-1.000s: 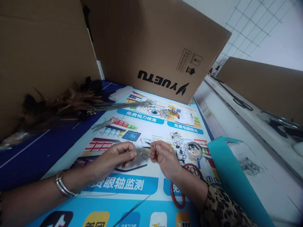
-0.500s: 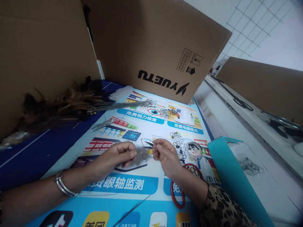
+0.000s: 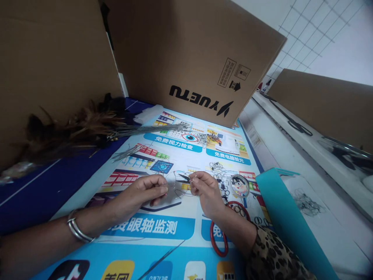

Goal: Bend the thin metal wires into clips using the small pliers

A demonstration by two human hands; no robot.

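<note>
A thin wire [image 3: 181, 193] bends in a loose loop between my two hands. My left hand [image 3: 151, 189] pinches one part of it between thumb and fingertips. My right hand [image 3: 205, 192] is closed in a pinch on the wire's other side, where a fine curved piece shows at the fingertips. Red-handled scissors [image 3: 219, 243] lie on the printed sheet beneath my right hand and forearm; their dark blades poke out left of the fingers. Right of that hand are small black rings and clips [image 3: 223, 190] and a round tin-like disc [image 3: 239, 186] with a cartoon face.
Bundles of straight wires [image 3: 151, 129] lie at the back left beside brown feathers [image 3: 78, 124]. A tangle of small wire pieces [image 3: 208, 139] sits further back. A large cardboard box [image 3: 186, 58] stands behind. At right is a teal box [image 3: 291, 217] near more tangled wire [image 3: 307, 202].
My right hand has shifted very slightly to the right, away from my left hand. Both hands keep their pinch on the wire, and the left has hardly moved.
</note>
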